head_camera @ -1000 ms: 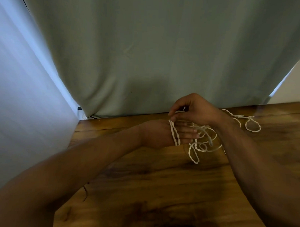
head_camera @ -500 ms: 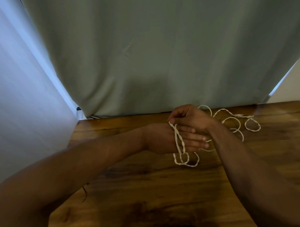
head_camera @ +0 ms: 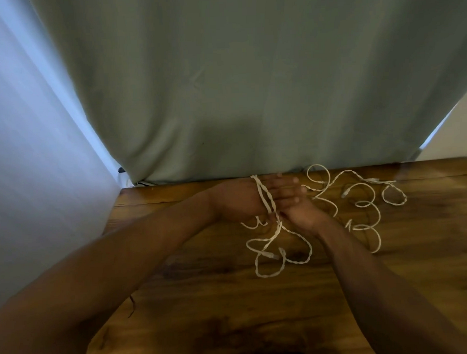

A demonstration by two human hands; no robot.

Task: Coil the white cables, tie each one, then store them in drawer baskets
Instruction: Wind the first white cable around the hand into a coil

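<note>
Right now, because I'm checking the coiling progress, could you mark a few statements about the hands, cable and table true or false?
1. The white cable is wound around the straight fingers of the left hand. True.
2. The whole cable is already coiled. False: loose loops lie on the wooden table.
3. The right hand pinches the cable close beside the left hand. True.
4. A drawer basket stands on the table. False: none is in view.

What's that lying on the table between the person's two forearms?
Loose loops of white cable, trailing from the turns wound round the left hand, lie on the wooden table there, as the head view shows.
</note>
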